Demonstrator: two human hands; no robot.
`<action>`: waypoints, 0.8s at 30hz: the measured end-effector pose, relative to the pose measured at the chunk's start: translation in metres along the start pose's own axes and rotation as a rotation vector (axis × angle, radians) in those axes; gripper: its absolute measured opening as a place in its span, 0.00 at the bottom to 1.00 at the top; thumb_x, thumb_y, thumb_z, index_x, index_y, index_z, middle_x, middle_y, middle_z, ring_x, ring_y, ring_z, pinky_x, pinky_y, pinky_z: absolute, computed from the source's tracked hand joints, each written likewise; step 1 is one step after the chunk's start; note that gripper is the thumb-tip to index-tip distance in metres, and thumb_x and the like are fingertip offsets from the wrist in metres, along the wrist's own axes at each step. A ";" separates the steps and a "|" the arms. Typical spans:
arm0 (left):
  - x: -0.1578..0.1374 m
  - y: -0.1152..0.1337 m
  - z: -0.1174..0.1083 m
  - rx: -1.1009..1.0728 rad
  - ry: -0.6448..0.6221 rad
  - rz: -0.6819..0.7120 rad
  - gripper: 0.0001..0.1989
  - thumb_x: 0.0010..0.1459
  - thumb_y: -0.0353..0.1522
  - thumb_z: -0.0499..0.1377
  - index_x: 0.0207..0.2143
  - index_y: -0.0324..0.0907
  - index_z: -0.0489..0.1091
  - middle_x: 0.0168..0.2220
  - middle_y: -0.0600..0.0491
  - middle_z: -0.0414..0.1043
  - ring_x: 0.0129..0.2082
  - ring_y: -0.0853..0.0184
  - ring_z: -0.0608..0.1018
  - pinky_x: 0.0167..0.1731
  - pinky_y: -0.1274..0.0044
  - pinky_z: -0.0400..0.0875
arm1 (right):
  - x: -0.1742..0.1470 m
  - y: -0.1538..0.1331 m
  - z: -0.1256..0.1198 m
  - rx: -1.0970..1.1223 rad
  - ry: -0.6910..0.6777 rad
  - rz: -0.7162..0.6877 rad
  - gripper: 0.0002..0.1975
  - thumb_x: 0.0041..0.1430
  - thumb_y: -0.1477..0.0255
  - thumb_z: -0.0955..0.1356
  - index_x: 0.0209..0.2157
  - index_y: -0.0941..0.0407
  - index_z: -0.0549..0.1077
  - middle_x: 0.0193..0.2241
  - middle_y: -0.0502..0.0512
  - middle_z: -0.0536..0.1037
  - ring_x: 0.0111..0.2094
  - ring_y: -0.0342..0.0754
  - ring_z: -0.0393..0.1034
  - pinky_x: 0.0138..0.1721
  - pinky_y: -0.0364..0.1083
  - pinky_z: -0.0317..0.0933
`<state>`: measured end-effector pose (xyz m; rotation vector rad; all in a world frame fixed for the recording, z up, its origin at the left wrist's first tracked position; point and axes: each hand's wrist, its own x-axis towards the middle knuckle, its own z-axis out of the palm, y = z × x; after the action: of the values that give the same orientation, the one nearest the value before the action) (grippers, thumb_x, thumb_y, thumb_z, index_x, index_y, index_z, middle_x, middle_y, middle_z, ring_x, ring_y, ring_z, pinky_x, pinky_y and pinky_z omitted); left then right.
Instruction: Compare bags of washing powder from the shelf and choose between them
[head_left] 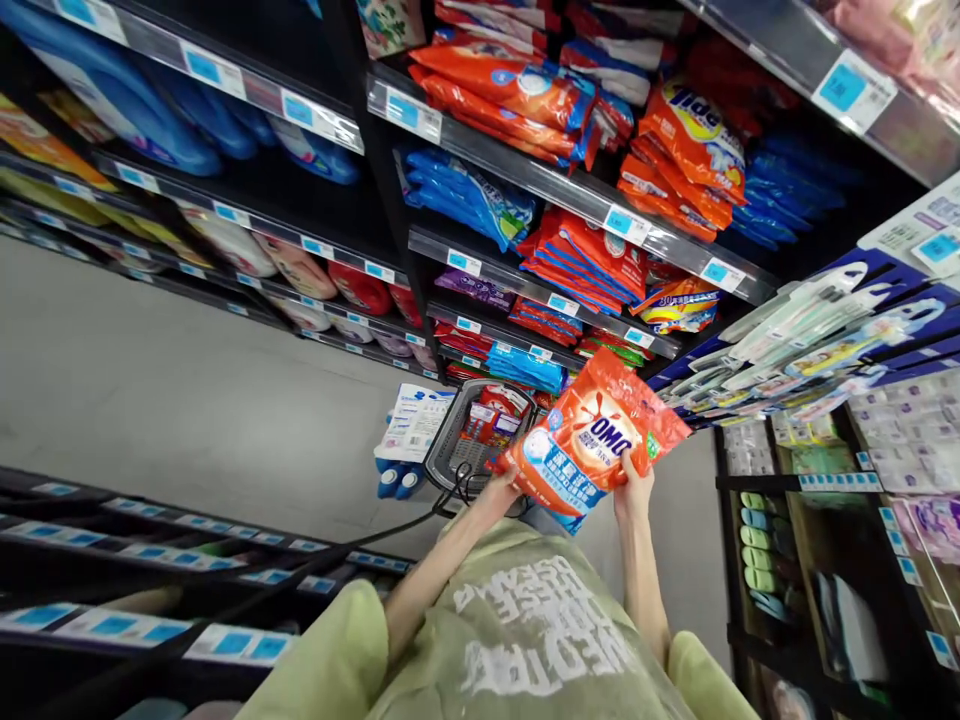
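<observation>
A bag of OMO laundry powder (581, 440), orange-red with a blue lower part, is held up in front of me with its printed face toward the camera. My left hand (508, 482) grips its lower left edge, the fingers mostly hidden behind the bag. On the right side, my right hand (634, 478) pinches the edge, thumb on the front. Just beyond the bag, a grey shopping basket (442, 440) on the floor holds several red packets. Beside the basket lie blue bottles (397, 478) and a white printed pack (417, 422).
Shelves ahead carry stacked orange detergent bags (517, 90) and blue bags (465, 190). Hanging toothbrush packs (795, 320) jut out at the right. Another shelf row (150, 560) runs along the lower left. Grey floor (187, 360) stretches to the left.
</observation>
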<state>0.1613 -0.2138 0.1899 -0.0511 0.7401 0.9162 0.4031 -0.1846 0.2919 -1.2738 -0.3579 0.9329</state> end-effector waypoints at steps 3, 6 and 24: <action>0.002 -0.012 -0.013 0.053 0.058 0.020 0.23 0.45 0.32 0.77 0.45 0.40 0.80 0.46 0.44 0.85 0.60 0.50 0.78 0.60 0.68 0.72 | -0.004 0.025 -0.027 -0.065 0.021 0.060 0.27 0.42 0.66 0.83 0.46 0.53 0.80 0.46 0.53 0.86 0.43 0.48 0.83 0.45 0.45 0.79; 0.000 -0.017 -0.019 0.108 0.095 -0.003 0.22 0.48 0.33 0.76 0.46 0.37 0.80 0.46 0.43 0.85 0.60 0.48 0.79 0.58 0.68 0.74 | -0.008 0.040 -0.041 -0.115 0.036 0.108 0.25 0.44 0.64 0.83 0.45 0.53 0.80 0.45 0.53 0.86 0.43 0.49 0.83 0.45 0.47 0.79; 0.022 -0.018 -0.025 -0.174 0.184 0.087 0.25 0.47 0.35 0.72 0.49 0.37 0.80 0.47 0.45 0.85 0.52 0.49 0.83 0.52 0.65 0.78 | 0.022 0.058 0.008 -0.179 -0.374 0.336 0.30 0.47 0.69 0.81 0.53 0.51 0.76 0.49 0.54 0.85 0.48 0.53 0.82 0.54 0.53 0.75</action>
<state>0.1695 -0.2181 0.1532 -0.2609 0.8369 1.0675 0.3873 -0.1625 0.2351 -1.3444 -0.5387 1.4600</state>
